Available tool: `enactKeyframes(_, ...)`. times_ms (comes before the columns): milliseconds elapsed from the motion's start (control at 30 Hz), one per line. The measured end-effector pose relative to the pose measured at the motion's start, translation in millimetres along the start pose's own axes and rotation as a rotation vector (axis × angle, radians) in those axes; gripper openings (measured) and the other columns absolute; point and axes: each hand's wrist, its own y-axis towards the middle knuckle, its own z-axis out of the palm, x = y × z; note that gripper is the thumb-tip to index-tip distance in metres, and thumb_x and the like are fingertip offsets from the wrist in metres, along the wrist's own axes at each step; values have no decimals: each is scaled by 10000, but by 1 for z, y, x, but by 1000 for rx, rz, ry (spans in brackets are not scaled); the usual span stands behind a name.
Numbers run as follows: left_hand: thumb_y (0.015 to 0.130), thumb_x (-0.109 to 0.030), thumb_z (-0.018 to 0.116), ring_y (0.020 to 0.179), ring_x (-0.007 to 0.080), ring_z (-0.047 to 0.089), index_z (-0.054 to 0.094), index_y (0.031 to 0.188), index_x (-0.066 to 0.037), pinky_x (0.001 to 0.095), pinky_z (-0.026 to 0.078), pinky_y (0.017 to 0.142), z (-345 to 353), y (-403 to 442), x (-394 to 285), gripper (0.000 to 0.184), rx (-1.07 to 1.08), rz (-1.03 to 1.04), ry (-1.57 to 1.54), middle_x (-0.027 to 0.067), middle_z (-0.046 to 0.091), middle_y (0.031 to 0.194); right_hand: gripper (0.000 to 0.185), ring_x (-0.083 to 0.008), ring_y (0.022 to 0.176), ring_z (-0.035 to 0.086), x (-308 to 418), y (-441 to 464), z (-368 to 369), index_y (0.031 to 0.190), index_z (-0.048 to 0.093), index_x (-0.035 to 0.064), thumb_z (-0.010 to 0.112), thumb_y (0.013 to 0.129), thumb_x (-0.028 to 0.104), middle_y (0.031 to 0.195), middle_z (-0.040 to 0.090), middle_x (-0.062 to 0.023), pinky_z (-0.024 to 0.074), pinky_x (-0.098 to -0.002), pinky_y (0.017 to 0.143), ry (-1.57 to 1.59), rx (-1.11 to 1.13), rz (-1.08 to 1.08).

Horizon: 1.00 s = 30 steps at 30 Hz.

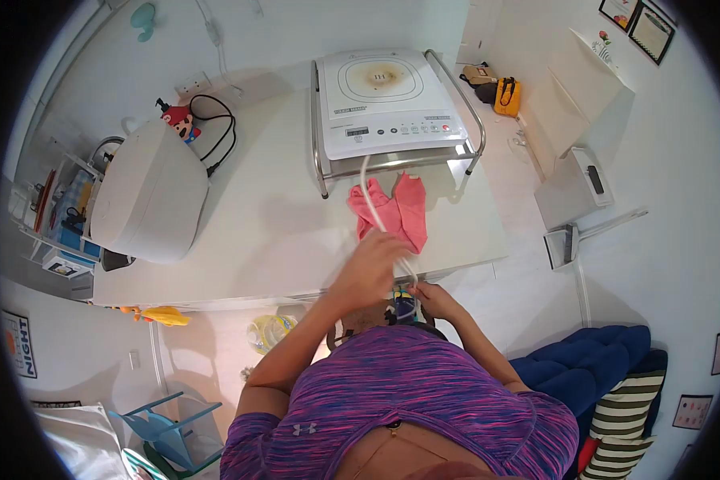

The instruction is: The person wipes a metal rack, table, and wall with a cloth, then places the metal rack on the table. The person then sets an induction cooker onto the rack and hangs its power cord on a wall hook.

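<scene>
A white power cord [367, 186] comes out from under the front of a white induction cooktop [392, 100] and crosses a crumpled pink cloth [410, 210] on the white table. My left hand [370, 270] is closed around the cord above the table's front edge, its fingers partly hiding it. Just past that edge, my right hand [435, 301] pinches a lower stretch of the cord between thumb and fingers. Where the cord ends below my hands cannot be made out.
The cooktop stands on a metal rack [320, 172]. At the table's left are a large white rounded appliance [148, 192], a red character figure [179, 120] and a black cord [234, 128]. A dustpan [562, 245] and white bin [572, 188] stand right; a blue cushioned seat [592, 352] is lower right.
</scene>
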Motion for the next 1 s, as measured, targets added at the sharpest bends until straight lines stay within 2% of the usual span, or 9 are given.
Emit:
enactKeyframes(133, 691, -120, 577, 1076, 296, 476, 559, 1002, -87, 428, 341, 955, 0, 12, -45, 313, 48, 172, 474, 118, 563, 1024, 255, -370, 780, 576, 98, -38, -53, 973, 535, 46, 468, 900, 280, 844, 606, -182, 456, -403, 675, -169, 18, -33)
enactKeyframes(233, 704, -103, 563, 1004, 252, 514, 559, 971, -98, 394, 395, 866, -34, 26, -33, 267, 311, 28, 442, 73, 569, 980, 203, -218, 632, 546, 129, -56, -86, 917, 534, 25, 561, 853, 216, 675, 557, -110, 439, -337, 579, -1, -165, -94)
enactKeyframes(333, 708, -69, 559, 754, 246, 576, 582, 870, -78, 343, 468, 643, -78, 44, -16, 164, -90, 209, 343, 66, 587, 819, 197, -190, 636, 523, 126, -68, -111, 877, 554, 13, 592, 837, 202, 678, 554, -73, 426, -307, 569, 159, -224, -65)
enactKeyframes(400, 733, -26, 531, 635, 210, 565, 571, 874, -41, 306, 470, 578, -105, 61, -9, 147, -205, 146, 304, 65, 580, 755, 172, -171, 650, 519, 110, -76, -130, 857, 562, 9, 603, 833, 174, 709, 562, -65, 415, -275, 575, -92, -260, -15)
enactKeyframes(467, 781, -11, 479, 607, 136, 536, 554, 907, -20, 266, 463, 569, -144, 84, 17, 147, -177, -306, 39, 49, 552, 710, 143, -149, 664, 528, 100, -86, -159, 866, 554, 6, 574, 849, 147, 723, 563, -55, 423, -270, 621, -128, -350, -41)
enactKeyframes(500, 825, -49, 466, 575, 92, 491, 549, 921, -18, 241, 446, 549, -155, 93, 24, 131, -263, -218, -14, 21, 495, 643, 117, -127, 678, 538, 97, -87, -170, 875, 546, 3, 545, 865, 120, 737, 563, -45, 431, -266, 666, -148, -438, -71)
enactKeyframes(633, 841, -96, 481, 557, 86, 476, 559, 906, -16, 234, 409, 513, -188, 131, 57, 130, -275, -344, -37, 2, 465, 614, 141, -126, 676, 531, 125, -60, -219, 866, 562, 6, 530, 878, 143, 680, 564, -91, 411, -249, 599, -281, -534, -208)
enactKeyframes(800, 831, -142, 511, 576, 76, 474, 562, 867, -12, 238, 387, 518, -207, 135, 88, 144, -301, -519, 87, 3, 475, 620, 223, -95, 588, 502, 175, 3, -278, 929, 557, -20, 459, 924, 180, 603, 497, -39, 411, -224, 598, -103, -762, -354)
enactKeyframes(1000, 811, -199, 581, 674, 109, 519, 574, 818, -35, 262, 413, 636, -174, 63, 89, 164, -385, -707, -279, 17, 544, 698, 221, -67, 555, 472, 194, 97, -315, 968, 560, -16, 452, 921, 171, 583, 475, -13, 393, -214, 530, -34, -638, -496)
